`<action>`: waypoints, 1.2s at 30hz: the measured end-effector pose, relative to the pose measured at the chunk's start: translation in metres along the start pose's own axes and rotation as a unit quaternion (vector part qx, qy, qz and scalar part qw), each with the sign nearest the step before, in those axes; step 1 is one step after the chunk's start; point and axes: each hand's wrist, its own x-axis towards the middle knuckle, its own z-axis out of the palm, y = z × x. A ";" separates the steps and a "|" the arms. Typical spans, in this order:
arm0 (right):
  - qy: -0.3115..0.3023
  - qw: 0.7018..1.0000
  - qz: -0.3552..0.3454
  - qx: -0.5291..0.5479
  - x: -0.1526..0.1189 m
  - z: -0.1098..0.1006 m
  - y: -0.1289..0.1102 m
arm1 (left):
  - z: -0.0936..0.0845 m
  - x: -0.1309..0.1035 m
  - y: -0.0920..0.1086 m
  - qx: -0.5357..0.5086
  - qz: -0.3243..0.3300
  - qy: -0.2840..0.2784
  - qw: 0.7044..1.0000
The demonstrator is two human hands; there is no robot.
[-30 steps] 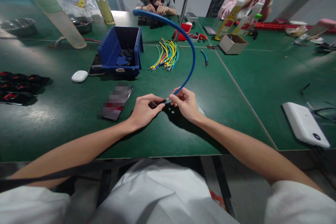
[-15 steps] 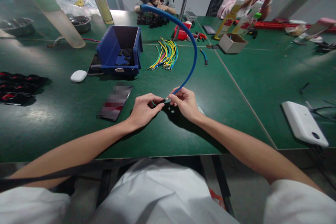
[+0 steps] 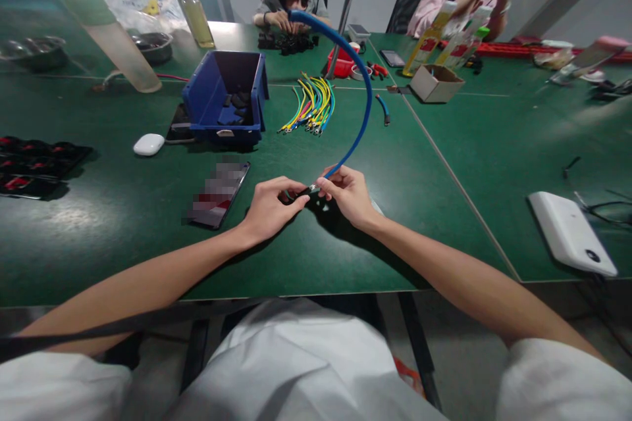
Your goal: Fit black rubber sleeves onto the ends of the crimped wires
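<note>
My right hand (image 3: 351, 196) pinches a thick blue cable (image 3: 368, 95) close to its near end. From there the cable arcs up and over to the left, its far end in the air. A small shiny metal terminal (image 3: 313, 187) shows at the near end, between my hands. My left hand (image 3: 269, 209) is closed on a small black piece (image 3: 303, 193) that meets the terminal; my fingers hide most of it, and I cannot tell whether it sits around the metal. Both hands are just above the green table (image 3: 316, 263).
Ahead stands a blue bin (image 3: 226, 135) with black pieces inside, beside a bundle of yellow-green wires (image 3: 316, 102). A short blue cable (image 3: 383, 109) lies farther right. A phone (image 3: 220, 197) is near my left hand; a white power bank (image 3: 570, 233) lies right. Two people sit opposite.
The cable's far end has swung a little to the right. My hands stay almost in place, with a slight shift of the fingers. The hands of the person opposite have moved.
</note>
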 end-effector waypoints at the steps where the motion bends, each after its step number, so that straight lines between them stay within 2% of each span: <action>1: -0.002 1.000 0.004 -0.001 -0.001 0.000 0.000 | 0.000 0.000 0.000 -0.001 0.002 0.001 1.000; 11: -0.014 1.000 0.019 0.014 -0.002 0.003 -0.002 | 0.001 0.000 -0.004 -0.021 0.009 0.001 1.000; 18: -0.010 0.998 0.038 0.053 -0.004 0.006 -0.004 | 0.002 0.000 -0.003 -0.117 -0.032 -0.037 0.992; 27: -0.009 0.995 0.053 0.089 -0.008 0.010 -0.008 | 0.007 0.001 -0.008 -0.258 -0.096 -0.031 0.961; 36: -0.037 0.993 0.057 0.096 -0.006 0.008 -0.005 | 0.004 0.003 -0.001 -0.255 -0.138 -0.009 0.957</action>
